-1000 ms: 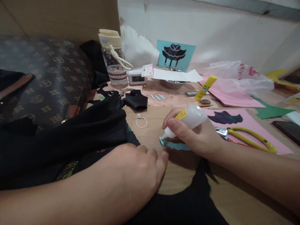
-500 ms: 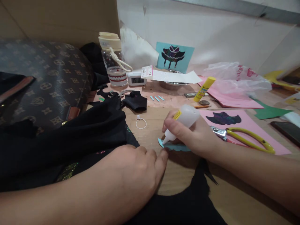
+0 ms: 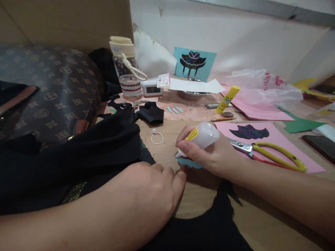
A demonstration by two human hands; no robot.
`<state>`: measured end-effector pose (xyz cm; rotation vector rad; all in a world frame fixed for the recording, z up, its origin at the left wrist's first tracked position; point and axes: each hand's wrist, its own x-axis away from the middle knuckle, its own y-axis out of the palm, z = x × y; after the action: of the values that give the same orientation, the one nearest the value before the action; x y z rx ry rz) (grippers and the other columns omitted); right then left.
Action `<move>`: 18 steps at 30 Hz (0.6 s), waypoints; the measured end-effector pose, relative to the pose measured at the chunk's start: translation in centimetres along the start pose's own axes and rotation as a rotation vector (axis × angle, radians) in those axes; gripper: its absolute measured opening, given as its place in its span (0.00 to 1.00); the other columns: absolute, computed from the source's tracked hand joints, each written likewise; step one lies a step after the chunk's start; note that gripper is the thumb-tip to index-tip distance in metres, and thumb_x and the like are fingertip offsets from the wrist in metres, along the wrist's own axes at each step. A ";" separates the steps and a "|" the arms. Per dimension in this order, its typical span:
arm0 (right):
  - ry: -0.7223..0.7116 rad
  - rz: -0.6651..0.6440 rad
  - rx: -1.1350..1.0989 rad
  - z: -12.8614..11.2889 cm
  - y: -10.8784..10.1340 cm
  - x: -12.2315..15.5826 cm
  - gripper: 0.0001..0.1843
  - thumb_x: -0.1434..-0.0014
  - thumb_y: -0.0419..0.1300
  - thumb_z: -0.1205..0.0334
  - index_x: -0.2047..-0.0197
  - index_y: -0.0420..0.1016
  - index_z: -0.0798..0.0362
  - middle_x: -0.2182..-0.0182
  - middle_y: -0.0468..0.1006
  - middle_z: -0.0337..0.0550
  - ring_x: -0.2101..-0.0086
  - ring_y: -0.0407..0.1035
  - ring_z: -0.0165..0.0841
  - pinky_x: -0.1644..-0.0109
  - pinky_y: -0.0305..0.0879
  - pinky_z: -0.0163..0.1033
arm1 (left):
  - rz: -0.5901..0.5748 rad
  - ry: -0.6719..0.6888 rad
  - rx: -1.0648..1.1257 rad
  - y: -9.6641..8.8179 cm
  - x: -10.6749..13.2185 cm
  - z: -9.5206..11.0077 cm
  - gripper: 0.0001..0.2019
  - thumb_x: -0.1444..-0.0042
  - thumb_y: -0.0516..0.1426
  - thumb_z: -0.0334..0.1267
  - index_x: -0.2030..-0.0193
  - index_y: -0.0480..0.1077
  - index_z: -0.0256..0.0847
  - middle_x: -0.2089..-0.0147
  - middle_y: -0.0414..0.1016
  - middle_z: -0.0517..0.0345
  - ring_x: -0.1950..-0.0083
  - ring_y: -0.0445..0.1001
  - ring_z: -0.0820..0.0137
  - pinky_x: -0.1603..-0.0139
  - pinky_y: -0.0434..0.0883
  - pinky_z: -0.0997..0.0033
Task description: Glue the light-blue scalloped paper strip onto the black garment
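My right hand (image 3: 218,158) grips a white squeeze glue bottle (image 3: 206,134) with a yellow label. The bottle is tilted, its nozzle down at the upper left edge of a small light blue paper cutout (image 3: 188,162). My left hand (image 3: 154,186) is closed, with its fingers pressed together and its fingertips at the cutout's lower edge. My right hand hides part of the cutout, which lies on the brown cardboard surface (image 3: 199,188). Black fabric (image 3: 204,230) spreads below, and more black fabric (image 3: 104,150) is heaped to the left.
Yellow-and-red-handled scissors (image 3: 277,157) and a dark cutout (image 3: 250,132) lie on pink paper (image 3: 309,164). Behind stand a glue stick (image 3: 228,100), a water bottle (image 3: 128,69) and a pearl-trimmed blue card (image 3: 209,66). A white ring (image 3: 157,143) sits near my left hand.
My right hand has moved slightly left with the glue bottle, bringing the nozzle to the cutout's upper left edge. My left hand stays nearly still.
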<state>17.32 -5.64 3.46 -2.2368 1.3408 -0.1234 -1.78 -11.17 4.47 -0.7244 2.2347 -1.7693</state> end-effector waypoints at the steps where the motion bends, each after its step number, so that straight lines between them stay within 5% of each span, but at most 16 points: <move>1: 0.001 0.001 -0.001 0.0 0.0 0.0 0.25 0.37 0.61 0.40 0.72 0.70 0.52 0.77 0.73 0.37 0.75 0.69 0.29 0.73 0.62 0.34 | 0.003 0.000 -0.003 0.0 0.0 0.0 0.21 0.40 0.54 0.31 0.40 0.71 0.30 0.62 0.82 0.45 0.70 0.78 0.62 0.75 0.73 0.67; 4: -0.003 0.042 -0.025 -0.2 0.0 -0.1 0.21 0.39 0.64 0.41 0.68 0.74 0.52 0.76 0.75 0.37 0.75 0.70 0.30 0.73 0.63 0.34 | 0.003 0.010 0.002 0.0 0.0 -0.1 0.22 0.40 0.55 0.31 0.39 0.69 0.28 0.63 0.81 0.45 0.71 0.77 0.61 0.76 0.73 0.66; 11: -0.051 0.356 -0.124 -0.6 -1.3 -0.5 0.26 0.41 0.63 0.35 0.68 0.76 0.51 0.76 0.70 0.36 0.78 0.62 0.27 0.77 0.57 0.36 | -0.006 -0.011 0.104 -0.5 0.2 -0.3 0.23 0.45 0.57 0.26 0.40 0.70 0.29 0.65 0.80 0.51 0.74 0.75 0.64 0.76 0.70 0.66; 18: -0.035 0.375 -0.229 -2.3 -3.3 0.8 0.24 0.38 0.62 0.37 0.68 0.78 0.51 0.74 0.72 0.37 0.78 0.63 0.26 0.78 0.59 0.34 | 0.121 -0.013 0.047 -0.2 0.9 -0.1 0.25 0.46 0.53 0.21 0.40 0.69 0.29 0.66 0.79 0.53 0.72 0.76 0.63 0.75 0.72 0.66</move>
<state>19.55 -5.97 6.85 -2.1069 1.8039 0.2121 -2.54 -11.53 4.87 -0.5764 2.1709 -1.7481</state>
